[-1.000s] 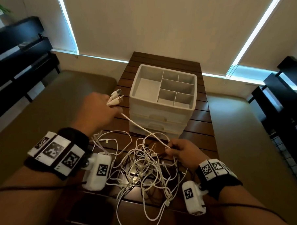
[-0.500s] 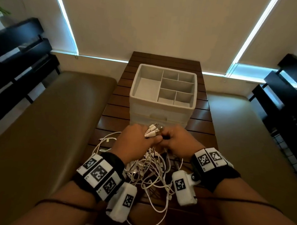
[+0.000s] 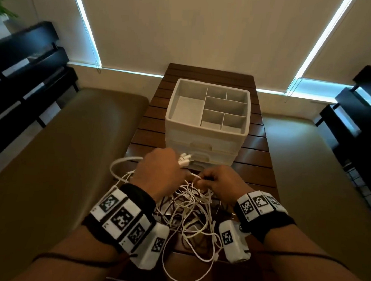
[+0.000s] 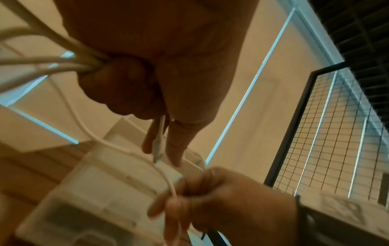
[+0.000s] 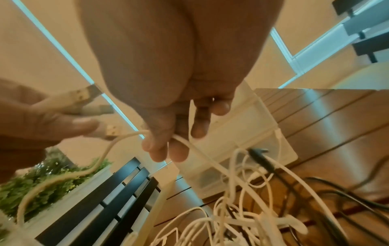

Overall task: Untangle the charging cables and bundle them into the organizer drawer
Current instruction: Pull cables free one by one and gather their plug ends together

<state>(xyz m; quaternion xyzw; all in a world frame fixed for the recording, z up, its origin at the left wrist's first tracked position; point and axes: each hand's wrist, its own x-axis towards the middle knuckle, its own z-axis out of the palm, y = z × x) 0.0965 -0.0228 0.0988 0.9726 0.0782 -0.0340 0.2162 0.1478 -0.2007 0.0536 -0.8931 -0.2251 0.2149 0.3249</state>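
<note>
A tangle of white charging cables lies on the dark slatted table in front of the white organizer, whose top tray is divided into several compartments. My left hand grips a bunch of white cable strands, with their USB plugs sticking out toward the organizer; the strands enter its fist from the left in the left wrist view. Close beside it my right hand pinches one white cable between thumb and fingers. A loop curves out left of my left hand.
The organizer's front drawers are closed. Brown cushioned benches flank the table on both sides. Dark slatted furniture stands at far left and far right. A black cable runs through the white tangle.
My left hand came back from the far left with the plugs and now sits beside the right hand over the tangle. A cable loop has formed to its left.
</note>
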